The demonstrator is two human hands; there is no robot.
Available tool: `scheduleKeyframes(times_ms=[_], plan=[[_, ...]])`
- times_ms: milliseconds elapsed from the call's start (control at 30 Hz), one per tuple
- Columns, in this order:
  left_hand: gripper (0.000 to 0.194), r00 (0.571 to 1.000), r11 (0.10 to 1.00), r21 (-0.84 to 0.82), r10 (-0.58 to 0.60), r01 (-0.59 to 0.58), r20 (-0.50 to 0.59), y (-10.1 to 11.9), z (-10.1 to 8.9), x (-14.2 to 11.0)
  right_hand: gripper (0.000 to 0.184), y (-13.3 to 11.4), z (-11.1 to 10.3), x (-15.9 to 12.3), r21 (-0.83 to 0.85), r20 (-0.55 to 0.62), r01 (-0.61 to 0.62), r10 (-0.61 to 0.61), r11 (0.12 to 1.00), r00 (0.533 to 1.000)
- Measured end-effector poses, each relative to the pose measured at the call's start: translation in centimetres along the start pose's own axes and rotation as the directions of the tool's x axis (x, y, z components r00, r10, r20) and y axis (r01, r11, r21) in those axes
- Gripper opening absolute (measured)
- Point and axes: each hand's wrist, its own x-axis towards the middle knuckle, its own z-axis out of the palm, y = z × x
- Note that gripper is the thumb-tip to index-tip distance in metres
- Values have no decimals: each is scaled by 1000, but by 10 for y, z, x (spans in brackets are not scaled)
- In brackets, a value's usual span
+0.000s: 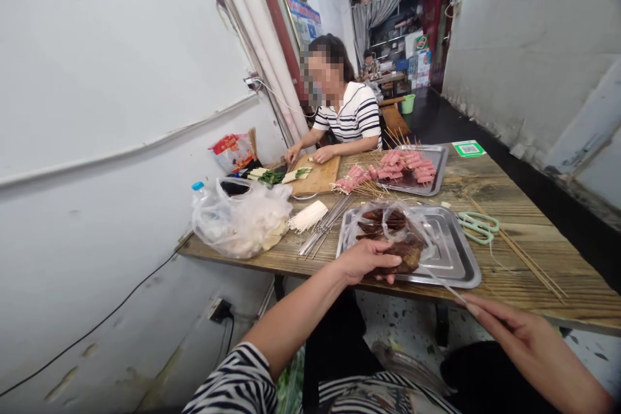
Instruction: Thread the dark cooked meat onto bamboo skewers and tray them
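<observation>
My left hand [365, 260] grips a brown piece of meat [405, 255] at the near edge of a steel tray [453, 252]. A thin plastic bag [388, 223] holding more dark pieces lies in that tray. My right hand [521, 336] is below the table's near edge, fingers pinched on a thin skewer [444, 284] that points up toward the meat.
A person in a striped shirt [352, 118] works at a wooden cutting board [317, 176] across the wooden table [533, 233]. A second tray [417, 171] holds pink meat skewers. Green scissors [478, 226], loose bamboo sticks [521, 252], metal skewers [323, 225] and a white plastic bag [242, 220] lie nearby. A white wall runs along the left.
</observation>
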Motion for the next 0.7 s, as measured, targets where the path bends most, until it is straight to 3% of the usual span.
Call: scheduleKeyframes(times_ms=[133,700], plan=[[54,992,997,-71,32,-41,-119,3,-5,-1,40,17,-16,-7,-33,-54,-57,55,998,997],[58,995,994,-105,19,-30,-100,3,-2,0,42,4,-12,-14,-82,-8,-42,42,996,999]])
